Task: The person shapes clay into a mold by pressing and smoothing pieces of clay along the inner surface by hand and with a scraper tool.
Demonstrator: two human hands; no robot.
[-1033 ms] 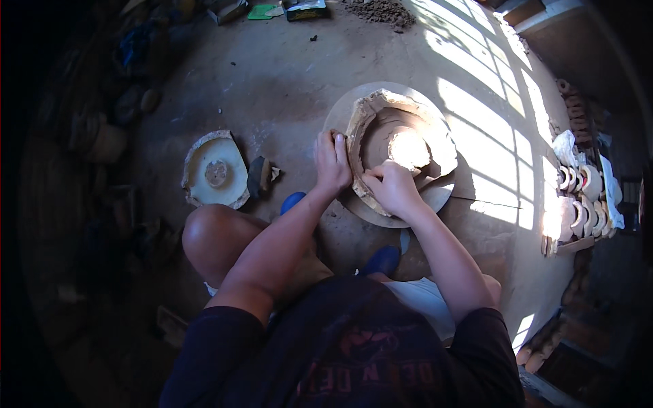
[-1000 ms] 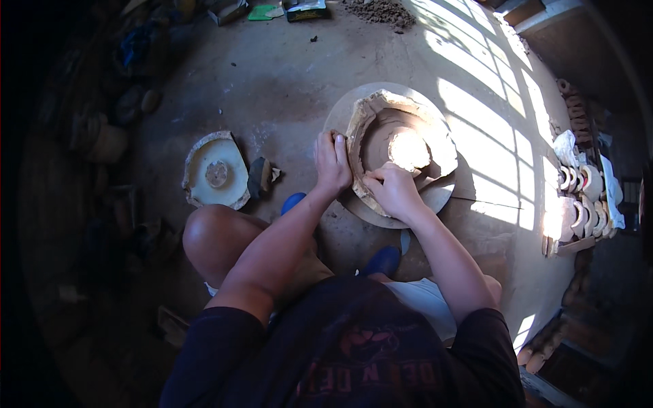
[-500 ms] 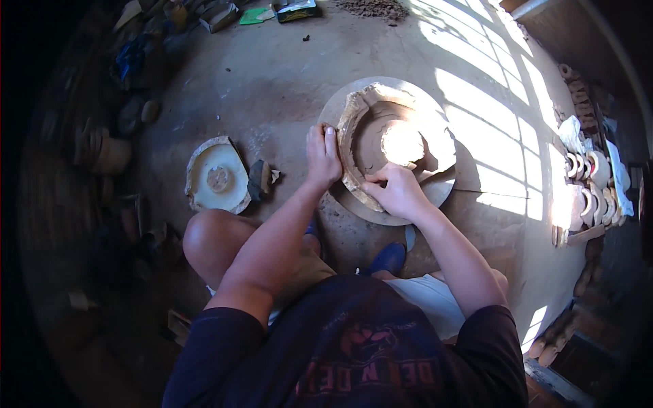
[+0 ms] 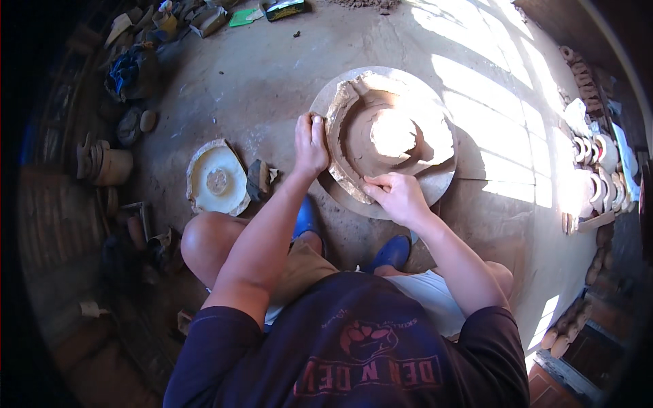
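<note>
A large round mould (image 4: 342,112) with a pale, rough-edged rim is set on a flat round disc (image 4: 442,178) on the floor (image 4: 258,81), in front of the person's knees. Its inside is lined with brown clay (image 4: 357,129), and a raised core (image 4: 393,132) near its middle is washed out by sunlight. The outer left side of the mould is touched by the left hand (image 4: 311,146), whose fingers are held close together; whether anything is gripped by them cannot be told. The right hand (image 4: 400,198) is placed over the near part of the rim, with thumb and forefinger drawn close to each other; whether clay is pinched between them cannot be made out. To the left, well apart from the disc, a smaller whitish mould (image 4: 235,178) with a round centre is seen on the floor, and a dark block (image 4: 255,180) is placed just beside it. Two blue shoes (image 4: 391,254) are worn by the person. At the far right, curved pieces (image 4: 598,170) are lined up in rows, and the floor between is crossed by bright window light.
</note>
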